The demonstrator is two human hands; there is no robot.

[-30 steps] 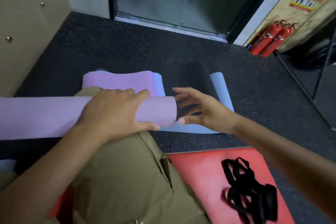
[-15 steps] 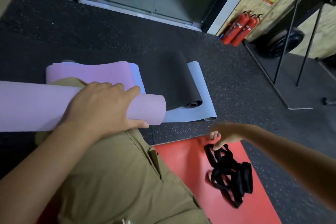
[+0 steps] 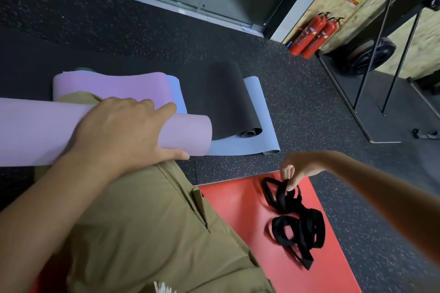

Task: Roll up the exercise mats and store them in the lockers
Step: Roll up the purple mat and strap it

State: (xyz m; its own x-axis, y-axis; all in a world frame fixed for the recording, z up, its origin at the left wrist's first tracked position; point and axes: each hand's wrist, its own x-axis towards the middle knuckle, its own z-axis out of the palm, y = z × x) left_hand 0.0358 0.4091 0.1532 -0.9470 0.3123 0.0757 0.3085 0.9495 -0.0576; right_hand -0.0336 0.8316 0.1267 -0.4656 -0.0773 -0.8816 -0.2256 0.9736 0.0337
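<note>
Half the rolled pink mat [image 3: 35, 131] off-frame left.

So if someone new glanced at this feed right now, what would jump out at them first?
Probably the rolled purple mat lying across the lap, gripped by the left hand. Next, the right hand pinching a tangle of black straps on the red mat, lower right. Beyond them, a half-rolled black mat lies on a blue mat on the floor.

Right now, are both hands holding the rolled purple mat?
No, only the left hand grips the purple mat; the right hand pinches the black straps lying on the red mat.
</note>
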